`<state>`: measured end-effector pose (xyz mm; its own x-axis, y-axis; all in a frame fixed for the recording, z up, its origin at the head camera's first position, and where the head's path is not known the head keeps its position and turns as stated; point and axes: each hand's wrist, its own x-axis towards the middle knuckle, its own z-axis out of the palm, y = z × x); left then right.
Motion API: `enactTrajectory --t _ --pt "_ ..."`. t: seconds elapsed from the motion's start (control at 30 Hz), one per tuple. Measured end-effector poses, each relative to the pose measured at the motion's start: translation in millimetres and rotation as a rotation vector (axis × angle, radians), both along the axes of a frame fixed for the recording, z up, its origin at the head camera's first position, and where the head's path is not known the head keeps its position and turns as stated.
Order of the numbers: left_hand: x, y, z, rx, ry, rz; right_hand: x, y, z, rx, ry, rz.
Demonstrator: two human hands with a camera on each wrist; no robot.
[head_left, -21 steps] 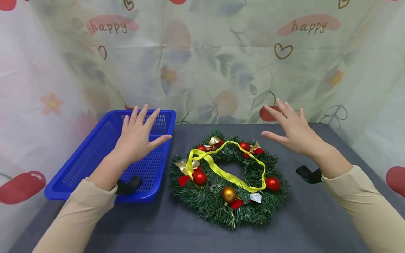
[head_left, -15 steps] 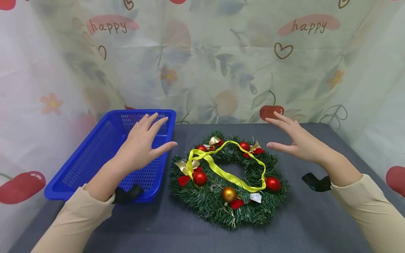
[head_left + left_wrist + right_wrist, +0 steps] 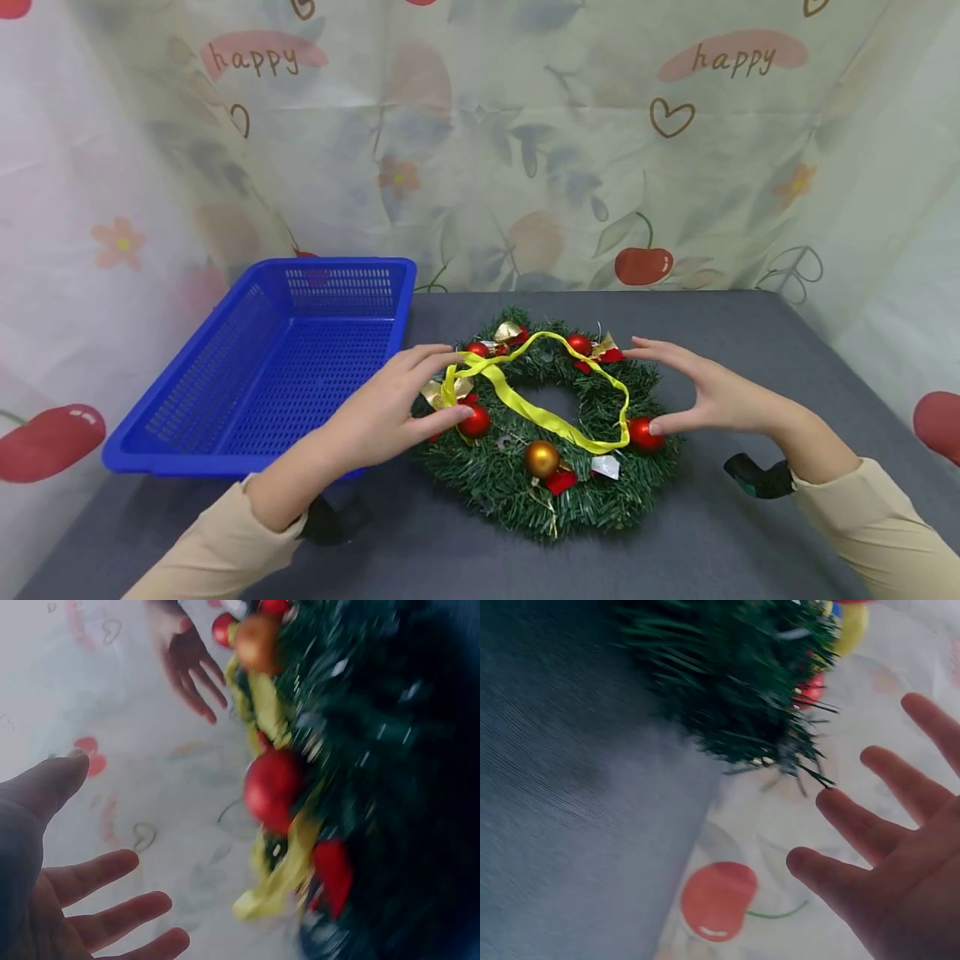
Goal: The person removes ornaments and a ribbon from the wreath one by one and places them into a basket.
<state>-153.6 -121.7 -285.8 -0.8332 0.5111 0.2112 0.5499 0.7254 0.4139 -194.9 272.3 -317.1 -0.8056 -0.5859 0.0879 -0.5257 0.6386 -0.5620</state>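
Green wreath [image 3: 506, 483], yellow ribbon [image 3: 527, 410]

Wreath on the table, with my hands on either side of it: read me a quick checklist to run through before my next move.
1. Wreath lying flat on the table: ok.
2. Left hand holding the wreath: not ok; the left wrist view shows its fingers spread and holding nothing.
3. Right hand touching the wreath: cannot tell; in the right wrist view a needle tip meets a fingertip's outline.
4. Yellow ribbon tucked away: not ok; it lies looped across the wreath's top.
5. Blue basket upright beside the wreath: ok.
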Motion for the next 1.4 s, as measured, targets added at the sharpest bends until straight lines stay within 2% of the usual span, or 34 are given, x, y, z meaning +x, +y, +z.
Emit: enactTrajectory --t 0.23,0.43,0.77,1.4 --pt "5.0 12.1 -24.4 0.034 0.005 -0.048 4.8 3 -18.6 -0.031 -0.086 0.034" --pt "4.6 16.4 -35.8 0.055 0.020 -0.074 6.3 4 -27.4 -0.041 -0.096 0.077" --pt "2.2 17.8 -41.6 0.058 0.047 -0.074 6.7 1 -38.2 -0.011 -0.039 0.097" --pt "-2.2 20.8 -47.3 -0.006 0.078 -0.080 9.0 -1 -41.9 0.011 -0.047 0.083"
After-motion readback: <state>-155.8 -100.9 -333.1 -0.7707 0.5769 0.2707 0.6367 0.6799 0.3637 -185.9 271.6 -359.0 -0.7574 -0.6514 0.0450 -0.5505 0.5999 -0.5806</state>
